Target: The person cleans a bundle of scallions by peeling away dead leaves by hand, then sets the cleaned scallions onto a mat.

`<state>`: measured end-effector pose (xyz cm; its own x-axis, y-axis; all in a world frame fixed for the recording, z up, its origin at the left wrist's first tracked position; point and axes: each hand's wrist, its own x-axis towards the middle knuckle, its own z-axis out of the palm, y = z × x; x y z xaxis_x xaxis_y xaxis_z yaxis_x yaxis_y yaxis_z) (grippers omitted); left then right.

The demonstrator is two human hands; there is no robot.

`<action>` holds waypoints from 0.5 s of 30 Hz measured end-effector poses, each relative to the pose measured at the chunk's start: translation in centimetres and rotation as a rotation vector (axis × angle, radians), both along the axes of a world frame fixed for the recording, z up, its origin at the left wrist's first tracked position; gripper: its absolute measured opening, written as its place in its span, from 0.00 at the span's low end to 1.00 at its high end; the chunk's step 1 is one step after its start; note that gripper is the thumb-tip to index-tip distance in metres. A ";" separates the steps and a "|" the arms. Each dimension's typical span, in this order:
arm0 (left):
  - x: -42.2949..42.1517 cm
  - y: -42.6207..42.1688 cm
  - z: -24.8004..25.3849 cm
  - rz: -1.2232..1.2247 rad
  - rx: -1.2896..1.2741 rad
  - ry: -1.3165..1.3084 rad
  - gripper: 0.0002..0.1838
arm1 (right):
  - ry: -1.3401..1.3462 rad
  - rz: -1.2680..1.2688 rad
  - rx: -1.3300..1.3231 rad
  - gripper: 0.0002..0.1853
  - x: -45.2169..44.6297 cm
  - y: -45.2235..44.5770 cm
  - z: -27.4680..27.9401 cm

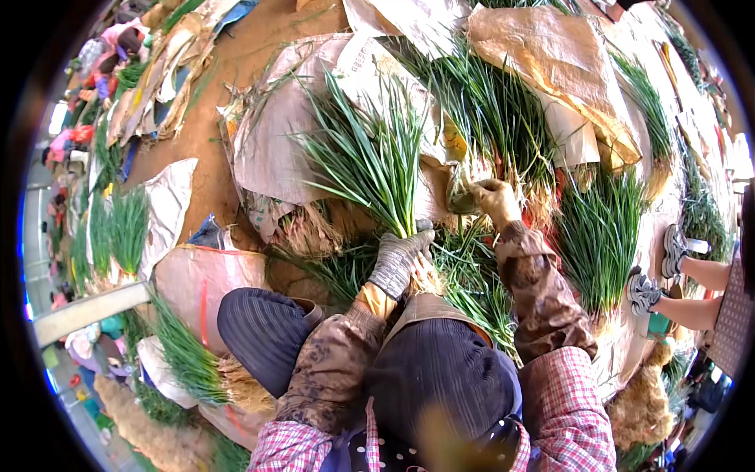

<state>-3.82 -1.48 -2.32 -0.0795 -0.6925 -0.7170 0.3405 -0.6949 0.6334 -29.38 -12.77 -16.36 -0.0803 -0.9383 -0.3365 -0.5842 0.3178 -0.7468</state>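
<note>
My left hand (402, 261), in a grey knitted glove, is closed round the lower stems of a bunch of spring onions (377, 157). Their green leaves fan out away from me, and the pale root ends (425, 277) show below the glove, near my lap. To the right, my right hand (497, 202) is held with its fingers pinched together. At its fingertips is a dull olive, crumpled thing (462, 191); I cannot make out what it is or whether the fingers grip it. Loose spring onions (476, 271) lie on the ground beneath both hands.
More spring onions (503, 110) lie ahead, partly under a woven sack (550, 55). Another bundle (602, 236) lies to my right, near a standing person's shoes (643, 291). A pale sack (291, 134) covers roots ahead-left. At left are a bundle (185, 350) and a pale bar (90, 315).
</note>
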 end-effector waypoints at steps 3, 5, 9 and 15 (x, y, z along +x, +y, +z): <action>-0.4 -0.1 0.3 -0.014 -0.030 0.053 0.15 | 0.000 -0.101 -0.211 0.09 0.8 1.9 1.3; -0.6 -0.2 0.8 -0.013 -0.044 0.079 0.15 | 0.212 -0.117 -0.258 0.09 0.0 0.7 1.4; -0.8 0.0 0.0 -0.014 -0.042 0.035 0.15 | 0.095 -0.030 -0.129 0.14 1.2 -4.0 5.8; -0.7 -0.7 1.7 -0.047 -0.097 0.000 0.16 | 0.291 0.275 0.058 0.14 2.9 -9.3 8.1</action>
<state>-4.56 -2.21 -0.64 -0.1133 -0.7545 -0.6464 0.3094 -0.6451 0.6987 -26.45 -22.03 -8.30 0.0717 -0.9182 -0.3895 -0.8379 0.1564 -0.5229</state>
